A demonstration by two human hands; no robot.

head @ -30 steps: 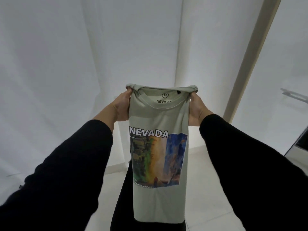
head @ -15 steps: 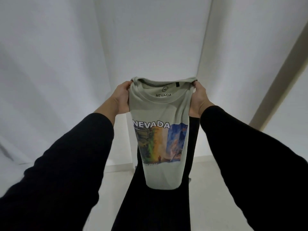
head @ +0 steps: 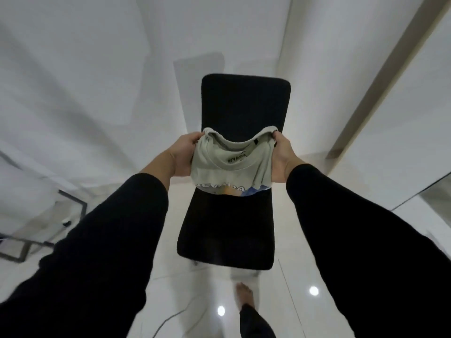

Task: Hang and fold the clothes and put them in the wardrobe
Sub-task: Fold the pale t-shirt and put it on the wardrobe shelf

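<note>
The scene is being lit evenly and coolly from overhead; two round ceiling lights are being mirrored as glare spots on the glossy white tiled floor (head: 341,276). Edges are being bent and smeared by wide-angle distortion and motion blur.

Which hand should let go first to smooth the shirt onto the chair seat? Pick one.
Neither is clearly better placed. The left hand and the right hand each grip a top corner of the shirt, level above the chair. I would lower it with both.
</note>
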